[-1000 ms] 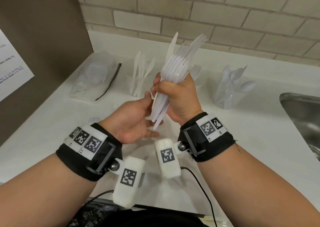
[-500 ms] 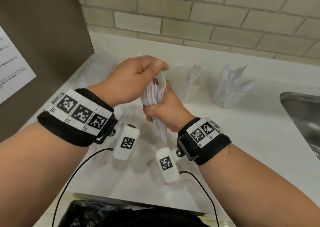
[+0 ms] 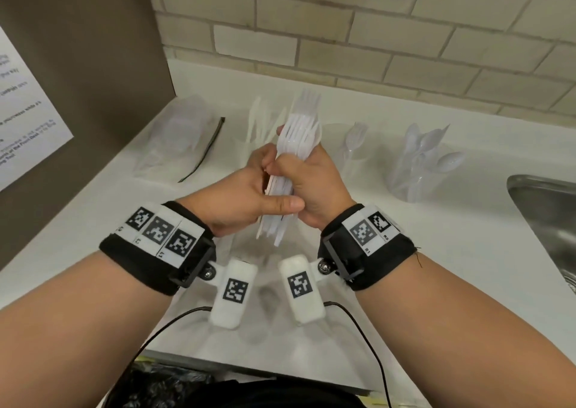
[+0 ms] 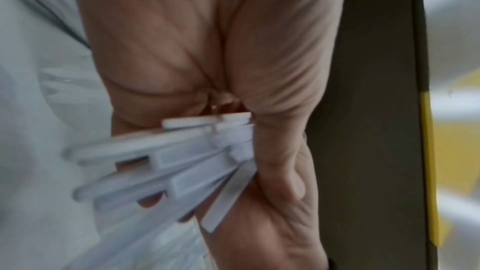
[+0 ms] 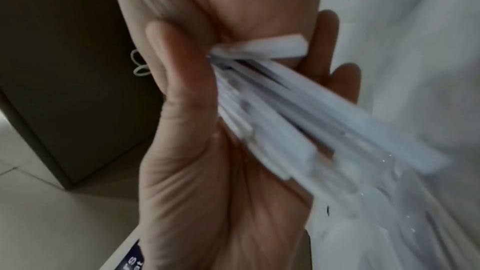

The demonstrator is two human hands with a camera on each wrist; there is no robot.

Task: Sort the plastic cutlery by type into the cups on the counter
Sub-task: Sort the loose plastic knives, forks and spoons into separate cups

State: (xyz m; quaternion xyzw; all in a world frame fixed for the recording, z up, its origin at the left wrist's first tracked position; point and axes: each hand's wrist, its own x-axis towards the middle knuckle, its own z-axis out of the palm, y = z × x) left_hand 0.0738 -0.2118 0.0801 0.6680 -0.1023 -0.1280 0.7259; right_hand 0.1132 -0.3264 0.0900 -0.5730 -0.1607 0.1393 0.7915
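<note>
A bundle of white plastic forks (image 3: pixel 301 133) stands upright above the counter, tines up and handles fanned out below. My right hand (image 3: pixel 300 175) grips the bundle round its handles. My left hand (image 3: pixel 268 174) holds the same bundle from the left, fingers curled behind it and thumb laid across the front. The fanned handles (image 4: pixel 182 161) show blurred in the left wrist view, and the handles (image 5: pixel 285 114) appear again in the right wrist view. Behind stand three clear cups: the knife cup (image 3: pixel 260 127), the fork cup (image 3: pixel 352 149) and the spoon cup (image 3: pixel 425 164).
A clear plastic bag (image 3: pixel 177 139) lies at the back left of the white counter (image 3: pixel 405 251). A steel sink (image 3: pixel 548 214) opens at the right. A brown panel (image 3: pixel 78 64) walls the left side and a brick wall runs behind.
My left hand, which covered the top of the bundle half a second ago, has come down to its left side. The forks now stand upright with their tines together.
</note>
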